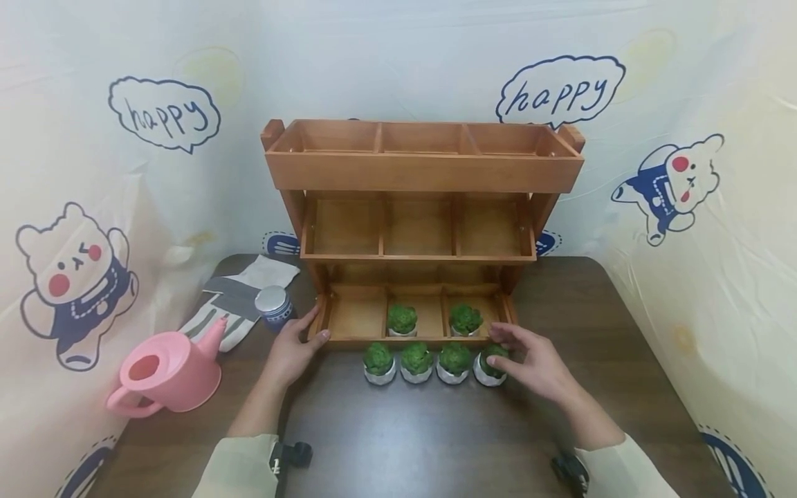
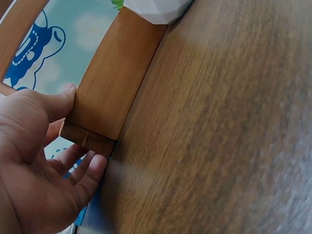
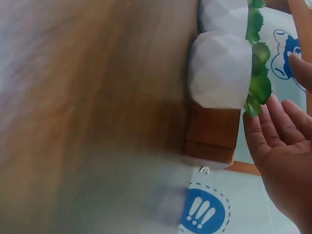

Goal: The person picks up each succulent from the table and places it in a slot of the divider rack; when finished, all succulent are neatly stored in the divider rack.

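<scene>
A wooden three-tier shelf (image 1: 423, 171) stands at the back of the table. My left hand (image 1: 294, 349) holds the front left corner of its bottom tier, thumb on the front board (image 2: 109, 83) and fingers round the end. Several small green succulents in white faceted pots stand in a row before the shelf. My right hand (image 1: 538, 360) hovers with spread fingers at the rightmost potted succulent (image 1: 488, 373), partly covering it. In the right wrist view a gap shows between thumb and fingers. Within the bottom tier sit one succulent (image 1: 402, 319) in the middle compartment and another (image 1: 465, 319) in the right.
To the left are a pink watering can (image 1: 177, 377), a blue-and-white lidded jar (image 1: 274, 308) and grey-and-white gloves (image 1: 233, 297). Printed cloth (image 1: 398, 62) hangs behind and beside the dark wooden table (image 1: 386, 436).
</scene>
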{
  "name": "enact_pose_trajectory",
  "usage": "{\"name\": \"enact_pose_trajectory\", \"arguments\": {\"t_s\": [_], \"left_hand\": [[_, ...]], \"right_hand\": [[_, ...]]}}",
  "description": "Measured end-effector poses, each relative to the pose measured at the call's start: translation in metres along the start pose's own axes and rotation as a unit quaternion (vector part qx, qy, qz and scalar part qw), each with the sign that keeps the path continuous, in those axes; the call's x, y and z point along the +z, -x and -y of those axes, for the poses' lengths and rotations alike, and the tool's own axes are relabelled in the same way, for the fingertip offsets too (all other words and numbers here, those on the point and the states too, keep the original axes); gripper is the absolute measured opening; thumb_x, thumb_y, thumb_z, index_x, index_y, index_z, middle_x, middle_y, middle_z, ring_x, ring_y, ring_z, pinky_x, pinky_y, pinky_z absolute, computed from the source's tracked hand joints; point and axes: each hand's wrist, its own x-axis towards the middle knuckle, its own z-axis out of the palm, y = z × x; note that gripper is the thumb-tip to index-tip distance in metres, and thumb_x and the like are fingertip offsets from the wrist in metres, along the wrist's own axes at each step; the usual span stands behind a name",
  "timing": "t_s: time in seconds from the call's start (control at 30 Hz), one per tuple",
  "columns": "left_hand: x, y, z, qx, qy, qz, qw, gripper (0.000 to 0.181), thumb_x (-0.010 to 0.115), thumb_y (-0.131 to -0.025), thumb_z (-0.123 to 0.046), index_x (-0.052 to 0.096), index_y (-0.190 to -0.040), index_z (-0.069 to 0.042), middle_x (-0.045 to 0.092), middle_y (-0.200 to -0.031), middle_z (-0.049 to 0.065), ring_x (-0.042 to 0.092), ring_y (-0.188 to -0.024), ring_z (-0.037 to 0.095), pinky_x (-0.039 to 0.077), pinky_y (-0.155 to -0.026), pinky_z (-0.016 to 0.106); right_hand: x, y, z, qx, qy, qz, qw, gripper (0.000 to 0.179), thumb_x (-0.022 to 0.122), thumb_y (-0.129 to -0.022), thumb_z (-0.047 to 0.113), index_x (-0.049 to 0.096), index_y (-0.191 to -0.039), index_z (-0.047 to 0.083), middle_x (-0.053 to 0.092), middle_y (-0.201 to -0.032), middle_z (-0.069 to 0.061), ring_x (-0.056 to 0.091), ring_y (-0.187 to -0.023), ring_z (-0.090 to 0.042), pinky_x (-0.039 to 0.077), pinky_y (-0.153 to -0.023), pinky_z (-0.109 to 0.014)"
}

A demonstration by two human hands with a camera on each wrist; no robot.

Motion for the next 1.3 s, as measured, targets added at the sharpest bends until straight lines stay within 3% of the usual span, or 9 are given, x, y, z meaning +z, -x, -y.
{"name": "enact_pose_trajectory", "arguments": {"t_s": [0.33,0.53,0.83,1.3], "left_hand": [[0.0,0.001,0.001,0.014,-0.006,-0.006,0.9999,0.07,0.068,-0.101,-0.038,0.038,-0.162,-0.022,0.039,-0.154,0.027,0.04,-0.14,0.049,0.033,-0.114,0.067],[0.0,0.0,0.003,0.015,-0.007,-0.005,0.9999,0.071,0.068,-0.101,-0.039,0.038,-0.162,-0.021,0.038,-0.155,0.027,0.039,-0.142,0.049,0.031,-0.115,0.067],[0.0,0.0,0.001,0.01,-0.004,-0.006,0.9999,0.072,0.068,-0.1,-0.042,0.038,-0.162,-0.023,0.037,-0.157,0.027,0.037,-0.143,0.049,0.031,-0.115,0.068],[0.001,-0.002,0.004,0.016,-0.01,-0.006,0.9998,0.073,0.068,-0.1,-0.045,0.038,-0.162,-0.023,0.039,-0.156,0.027,0.04,-0.141,0.049,0.032,-0.114,0.067]], "right_hand": [[-0.003,0.008,-0.013,0.037,0.02,0.038,0.9984,0.077,0.09,-0.081,0.039,0.058,-0.144,0.009,0.067,-0.134,-0.003,0.066,-0.119,-0.027,0.053,-0.102,-0.049],[-0.003,0.01,-0.016,0.04,0.018,0.055,0.9975,0.082,0.092,-0.077,0.041,0.058,-0.144,0.009,0.065,-0.138,-0.005,0.063,-0.126,-0.032,0.05,-0.104,-0.051],[0.0,0.012,-0.02,0.06,0.072,0.094,0.9911,0.087,0.094,-0.073,0.045,0.057,-0.145,0.015,0.062,-0.142,-0.014,0.059,-0.13,-0.037,0.047,-0.107,-0.058],[0.0,0.006,-0.018,0.079,0.099,0.094,0.9875,0.067,0.094,-0.075,0.032,0.065,-0.133,0.014,0.07,-0.124,-0.004,0.065,-0.117,-0.027,0.052,-0.1,-0.054]]}}
